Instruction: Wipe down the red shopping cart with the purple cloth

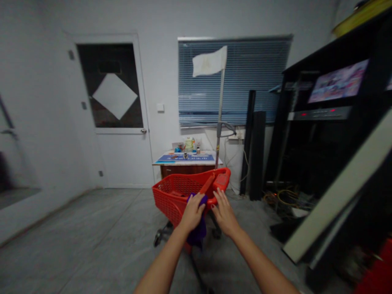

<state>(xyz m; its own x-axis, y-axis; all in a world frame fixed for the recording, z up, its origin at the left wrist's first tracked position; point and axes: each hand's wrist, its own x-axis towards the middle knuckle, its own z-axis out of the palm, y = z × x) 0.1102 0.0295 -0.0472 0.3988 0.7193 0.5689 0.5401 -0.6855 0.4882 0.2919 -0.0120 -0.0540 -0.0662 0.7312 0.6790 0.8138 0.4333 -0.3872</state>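
A small red shopping cart (pixel 171 195) on black wheels stands on the grey floor just ahead of me. My left hand (pixel 192 212) is closed around a purple cloth (pixel 199 232), pressing it against the cart's near rim by the red handle (pixel 208 183). The cloth hangs down below that hand. My right hand (pixel 223 210) rests on the handle end of the cart with its fingers stretched forward and nothing in them. A metal pole (pixel 219 118) with a white flag (pixel 210 62) rises from the cart's far side.
A low wooden table (pixel 186 163) with bottles and small items stands behind the cart, under a window with blue blinds (pixel 235 77). A white door (pixel 122 122) is at left. Black shelving with a screen (pixel 337 83), dark speakers (pixel 254 151) and tangled cables (pixel 284 198) crowd the right side.
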